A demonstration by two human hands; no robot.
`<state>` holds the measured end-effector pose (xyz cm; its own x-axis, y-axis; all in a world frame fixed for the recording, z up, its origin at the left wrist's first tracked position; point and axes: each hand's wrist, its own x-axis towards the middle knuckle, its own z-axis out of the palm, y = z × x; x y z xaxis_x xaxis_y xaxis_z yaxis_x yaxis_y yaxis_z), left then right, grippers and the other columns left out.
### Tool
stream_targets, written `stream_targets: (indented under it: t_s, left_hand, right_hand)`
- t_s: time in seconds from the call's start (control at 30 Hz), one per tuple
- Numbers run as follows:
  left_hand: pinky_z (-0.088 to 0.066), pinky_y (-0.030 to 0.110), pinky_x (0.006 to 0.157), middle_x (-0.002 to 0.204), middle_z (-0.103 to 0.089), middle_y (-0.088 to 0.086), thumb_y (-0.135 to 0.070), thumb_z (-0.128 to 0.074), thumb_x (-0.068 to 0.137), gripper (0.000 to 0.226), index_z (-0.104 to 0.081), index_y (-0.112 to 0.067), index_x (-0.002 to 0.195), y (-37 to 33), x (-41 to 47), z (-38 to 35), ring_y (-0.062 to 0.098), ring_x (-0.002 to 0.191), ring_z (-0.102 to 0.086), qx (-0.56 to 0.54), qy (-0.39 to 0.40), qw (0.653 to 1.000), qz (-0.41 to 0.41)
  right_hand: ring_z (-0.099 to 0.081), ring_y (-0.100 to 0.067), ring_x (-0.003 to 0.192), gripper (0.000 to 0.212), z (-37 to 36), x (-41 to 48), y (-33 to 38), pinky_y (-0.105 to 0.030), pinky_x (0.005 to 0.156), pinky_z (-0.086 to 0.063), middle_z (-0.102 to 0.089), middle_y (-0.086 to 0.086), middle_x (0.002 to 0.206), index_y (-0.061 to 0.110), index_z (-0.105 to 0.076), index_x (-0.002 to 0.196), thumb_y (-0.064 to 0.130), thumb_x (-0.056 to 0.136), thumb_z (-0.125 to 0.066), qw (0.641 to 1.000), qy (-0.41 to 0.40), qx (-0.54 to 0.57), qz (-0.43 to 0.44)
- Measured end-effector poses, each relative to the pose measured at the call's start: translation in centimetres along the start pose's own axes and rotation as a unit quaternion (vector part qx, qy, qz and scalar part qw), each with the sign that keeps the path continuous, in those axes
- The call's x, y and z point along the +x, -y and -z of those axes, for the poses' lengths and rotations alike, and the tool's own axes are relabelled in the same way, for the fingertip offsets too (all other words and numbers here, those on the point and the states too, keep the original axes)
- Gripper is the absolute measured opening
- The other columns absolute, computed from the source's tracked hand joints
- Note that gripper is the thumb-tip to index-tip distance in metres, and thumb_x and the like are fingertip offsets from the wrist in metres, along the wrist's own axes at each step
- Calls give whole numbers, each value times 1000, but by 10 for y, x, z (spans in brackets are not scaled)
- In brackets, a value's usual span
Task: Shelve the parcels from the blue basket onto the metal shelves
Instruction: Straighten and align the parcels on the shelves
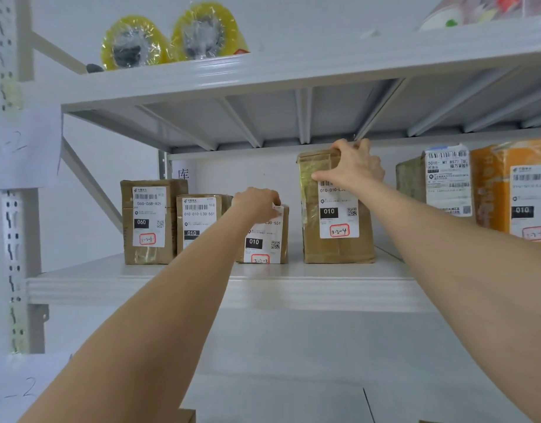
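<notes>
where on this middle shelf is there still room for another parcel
Bare shelf left of the leftmost box, toward the post; a narrower gap between the tall box and the grey box on its right. Crowded from leftmost box to small box.

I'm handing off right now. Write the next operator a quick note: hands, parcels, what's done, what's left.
Left hand: grips the top of the small parcel marked 3-2-3, which stands on the middle shelf.
Right hand: grips the top of the tall parcel marked 3-2-4, which stands just right of the small one on the same shelf.
Done: both parcels stand in a row that runs from the leftmost parcel to the orange parcel.
Left: release both. The blue basket is out of view, so I cannot tell how many parcels remain.
</notes>
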<state>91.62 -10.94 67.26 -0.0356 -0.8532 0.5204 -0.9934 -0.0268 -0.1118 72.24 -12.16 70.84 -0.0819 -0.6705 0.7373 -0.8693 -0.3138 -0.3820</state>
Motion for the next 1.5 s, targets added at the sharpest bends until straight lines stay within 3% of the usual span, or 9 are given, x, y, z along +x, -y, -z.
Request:
stream_targets:
  t_s: [0.2,0.37,0.53,0.67,0.8,0.93,1.13,1.3,1.5]
  left_hand:
    - [-45,36,82,124,-58,5,-32,-50,97,35,-48,-19,130,14,0,-4,25,113,-54,-11,-12,999,30]
    - [-48,35,77,125,-56,7,-12,-46,93,38,-45,-13,132,17,-3,0,26,109,-56,-58,-31,997,48]
    - [-46,37,92,127,-49,10,-8,-48,91,36,-45,-9,127,-9,-4,23,26,114,-49,-156,-263,951,40]
    - [-44,37,85,123,-48,12,-6,-49,89,33,-47,-7,122,-61,-2,45,28,114,-46,-160,-361,918,-31]
    - [-41,34,74,126,-45,11,-13,-50,89,38,-46,-10,127,-132,1,57,27,119,-42,-155,-332,926,-94]
    - [-45,39,86,131,-43,9,-30,-54,89,49,-41,-14,134,-205,12,65,28,123,-40,-145,-299,935,-124]
    - [-36,44,102,142,-36,8,-52,-50,88,63,-30,-31,144,-288,35,72,30,131,-33,-122,-220,963,-95]
    - [-32,49,104,146,-34,9,-57,-46,89,65,-27,-34,146,-317,44,62,31,135,-31,-70,-189,978,-46]
    - [-41,48,96,138,-42,14,-50,-49,91,55,-37,-27,139,-321,48,61,35,127,-38,-95,-143,985,1]
  right_hand:
    - [-43,-39,122,78,-18,-11,32,-42,95,-41,-24,-7,149,39,-37,139,55,72,-74,1000,-1,1,28]
    - [-44,-36,122,87,-28,-15,27,-43,95,-42,-21,-10,150,41,-27,145,52,73,-74,999,-6,36,-14]
    - [-26,-34,138,83,-18,-24,22,-45,107,-31,-15,-13,156,31,-22,150,54,83,-66,997,-73,-5,29]
    - [-26,-30,138,57,10,-24,-12,-41,108,-31,-24,-11,153,24,-34,145,31,93,-56,982,-161,-46,81]
    - [-26,-30,138,50,45,-23,-61,-43,106,-34,-28,-11,151,21,-39,141,22,93,-52,969,-212,-78,98]
    - [-22,-31,140,51,83,-14,-126,-43,105,-31,-24,-12,154,22,-37,143,23,94,-52,968,-226,-94,61]
    - [-3,-39,146,77,125,0,-223,-49,117,-14,-6,-13,159,33,-25,149,55,84,-62,980,-153,-123,-39]
    - [7,-43,146,95,128,16,-254,-54,118,-5,5,-14,161,37,-19,150,72,73,-63,987,-86,-134,-31]
    - [-8,-43,145,88,120,27,-258,-55,116,-12,-20,-18,156,32,-34,145,75,72,-60,985,-52,-158,-36]
